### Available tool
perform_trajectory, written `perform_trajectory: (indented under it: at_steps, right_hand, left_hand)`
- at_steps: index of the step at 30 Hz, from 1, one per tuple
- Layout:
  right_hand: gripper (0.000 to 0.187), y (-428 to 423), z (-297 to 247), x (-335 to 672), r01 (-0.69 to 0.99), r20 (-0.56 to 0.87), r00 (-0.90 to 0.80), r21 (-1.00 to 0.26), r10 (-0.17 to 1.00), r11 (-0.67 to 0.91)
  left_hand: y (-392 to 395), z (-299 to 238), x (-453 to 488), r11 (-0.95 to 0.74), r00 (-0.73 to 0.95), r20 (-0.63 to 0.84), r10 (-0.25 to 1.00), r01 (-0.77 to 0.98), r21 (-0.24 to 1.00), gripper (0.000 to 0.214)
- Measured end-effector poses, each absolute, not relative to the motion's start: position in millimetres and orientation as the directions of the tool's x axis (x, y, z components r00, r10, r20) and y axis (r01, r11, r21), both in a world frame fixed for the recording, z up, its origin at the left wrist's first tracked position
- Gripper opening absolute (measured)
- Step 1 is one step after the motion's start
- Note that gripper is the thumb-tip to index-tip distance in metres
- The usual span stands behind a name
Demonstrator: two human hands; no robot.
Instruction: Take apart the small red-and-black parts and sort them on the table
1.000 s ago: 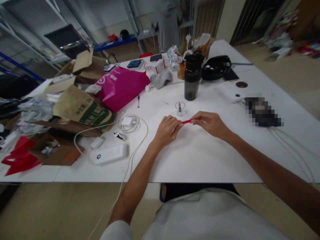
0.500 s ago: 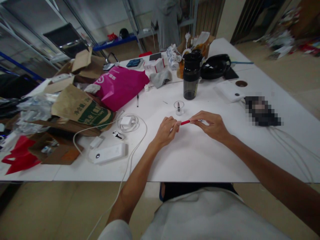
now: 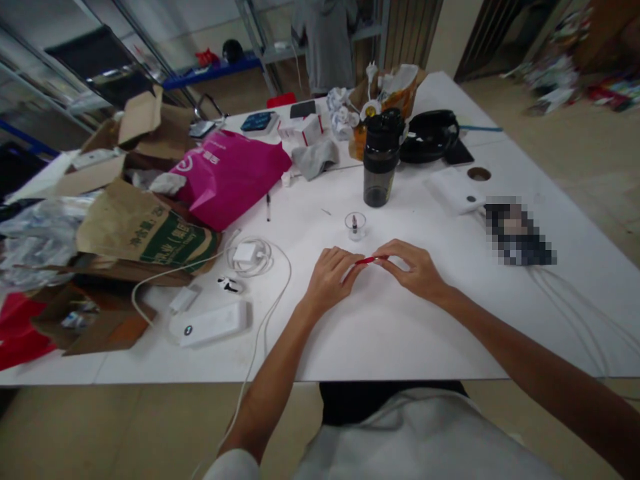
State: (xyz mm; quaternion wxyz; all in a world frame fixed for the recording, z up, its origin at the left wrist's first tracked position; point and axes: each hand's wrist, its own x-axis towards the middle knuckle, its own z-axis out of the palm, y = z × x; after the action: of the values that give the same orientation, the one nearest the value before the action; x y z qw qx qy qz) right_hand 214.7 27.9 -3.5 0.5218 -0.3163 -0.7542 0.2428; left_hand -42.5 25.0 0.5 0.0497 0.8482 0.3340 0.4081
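Note:
A slim red pen point(image 3: 365, 261) is held level above the white table, just in front of a small clear cup. My left hand point(image 3: 333, 277) pinches its left end between thumb and fingers. At the other end, the thumb and fingertips of my right hand point(image 3: 413, 267) are closed on the same pen, and they partly cover it. A small shiny spot shows near the right fingertips. Inside the clear cup point(image 3: 355, 230) stands a small dark pointed piece, too small to name. A thin sliver point(image 3: 326, 212) lies to the left of the cup.
Behind the cup stands a dark water bottle point(image 3: 380, 167). A power bank point(image 3: 215, 325), a coiled white cable with a charger point(image 3: 246, 253) and a pen point(image 3: 269, 208) are on the left. Farther left are a pink bag point(image 3: 235, 177) and cardboard boxes point(image 3: 100, 327). A roll of tape point(image 3: 479, 174) lies right.
The camera view has shifted, so the table sits slightly lower. Both hands stay on the red pen; its visible part looks thinner, with red now also showing at the right fingertips.

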Motion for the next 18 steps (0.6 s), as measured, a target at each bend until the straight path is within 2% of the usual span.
perform_trajectory:
  at_steps: [3,5,9,12,15,18]
  right_hand:
    - [0.023,25.8,-6.2,213.1,0.218,0.651,-0.259,-0.681,0.714,0.699]
    - [0.027,24.8,-8.4,213.3,0.219,0.663,-0.254,-0.670,0.705,0.709]
    - [0.035,25.9,-13.0,218.4,0.291,0.705,-0.166,-0.634,0.690,0.717]
    - [0.038,29.3,-14.1,224.0,0.353,0.748,-0.091,-0.593,0.657,0.724]
    - [0.031,33.1,-10.1,228.6,0.380,0.767,-0.053,-0.577,0.640,0.723]
    - [0.016,37.5,-1.8,234.3,0.392,0.748,-0.020,-0.605,0.663,0.693]
  left_hand:
    - [25.5,1.1,-42.9,-0.777,0.451,0.648,0.614,0.488,0.397,0.014]
    - [24.7,2.3,-42.4,-0.751,0.430,0.622,0.654,0.466,0.468,0.020]
    - [20.4,8.6,-41.8,-0.604,0.285,0.533,0.797,0.376,0.702,0.027]
    - [20.3,15.7,-44.2,-0.423,0.124,0.405,0.906,0.225,0.878,0.034]
    - [28.1,20.8,-48.4,-0.284,-0.035,0.284,0.958,0.014,0.959,0.042]
    - [40.8,21.5,-51.4,-0.266,-0.117,0.249,0.961,-0.167,0.949,0.042]
